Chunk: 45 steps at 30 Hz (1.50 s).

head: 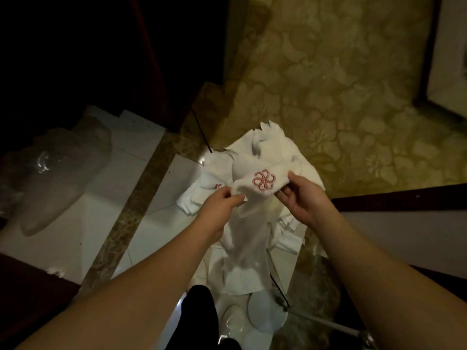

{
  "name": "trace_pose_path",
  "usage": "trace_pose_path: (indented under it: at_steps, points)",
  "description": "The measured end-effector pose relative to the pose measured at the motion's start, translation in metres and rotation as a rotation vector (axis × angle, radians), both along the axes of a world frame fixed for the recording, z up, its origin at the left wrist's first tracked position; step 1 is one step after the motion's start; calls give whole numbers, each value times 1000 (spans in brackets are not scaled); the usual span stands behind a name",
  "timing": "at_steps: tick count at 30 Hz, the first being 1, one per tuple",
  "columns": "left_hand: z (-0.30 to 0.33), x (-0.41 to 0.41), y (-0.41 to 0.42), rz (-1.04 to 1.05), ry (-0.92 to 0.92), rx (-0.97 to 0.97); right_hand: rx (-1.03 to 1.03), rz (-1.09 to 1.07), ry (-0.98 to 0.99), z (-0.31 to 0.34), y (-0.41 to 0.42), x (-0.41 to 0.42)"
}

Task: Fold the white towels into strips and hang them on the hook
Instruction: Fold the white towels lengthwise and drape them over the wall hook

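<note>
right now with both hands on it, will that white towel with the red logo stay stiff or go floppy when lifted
Probably floppy: the towel sags and hangs below the left hand and right hand. It looks light, since fingertip pinches hold it. It is unlikely to slip; the cloth looks soft and bunches where gripped.

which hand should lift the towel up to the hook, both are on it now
Probably the right hand: it pinches the white towel at the outer end by the red emblem, while the left hand grips the bunched near end. No hook is visible, so this is tentative.

plastic bag [58, 170] dim, forearms cut off
</note>
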<state>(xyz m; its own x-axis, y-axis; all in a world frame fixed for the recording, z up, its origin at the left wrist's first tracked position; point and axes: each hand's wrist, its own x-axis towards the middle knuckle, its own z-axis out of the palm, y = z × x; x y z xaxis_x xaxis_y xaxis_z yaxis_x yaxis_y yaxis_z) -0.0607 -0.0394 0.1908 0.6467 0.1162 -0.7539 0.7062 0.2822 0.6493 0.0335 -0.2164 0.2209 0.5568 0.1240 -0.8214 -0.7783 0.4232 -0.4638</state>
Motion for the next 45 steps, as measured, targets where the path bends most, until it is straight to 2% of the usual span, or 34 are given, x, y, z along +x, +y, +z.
trace_pose_path:
  at_steps: [4,7,11,14,16,17,19,22,24,28,31,37,45]
  points:
    - [64,5,33,116,-168,171,-131,123,-6,42,12,3]
    - [123,4,47,119,-272,277,-247,261,-24,78,23,-5]
    - [202,-4,51,130,-384,352,-359,558,-92,131,41,-20]
    - [260,-18,56,164,-511,417,-582,907,-348,185,54,-29]
    - [302,-31,59,168,-550,487,-767,997,-605,231,64,-28]
    - [322,-39,61,162,-571,525,-764,995,-719,259,69,-28]
    - [362,-56,66,135,-606,629,-594,1056,-868,321,83,-34]
    - [418,-81,79,71,-642,846,-411,1288,-930,399,110,-56]
    - [456,-101,89,79,-671,922,-404,1390,-1008,442,127,-79]
    - [523,-144,106,148,-716,983,-483,1415,-1221,512,157,-122]
    - [567,-179,114,220,-773,1063,-527,1425,-1381,553,175,-149]
    - [636,-262,128,439,-790,1193,-460,1341,-1687,617,212,-210]
    - [702,-392,140,615,-784,1346,-209,1426,-1929,690,256,-322]
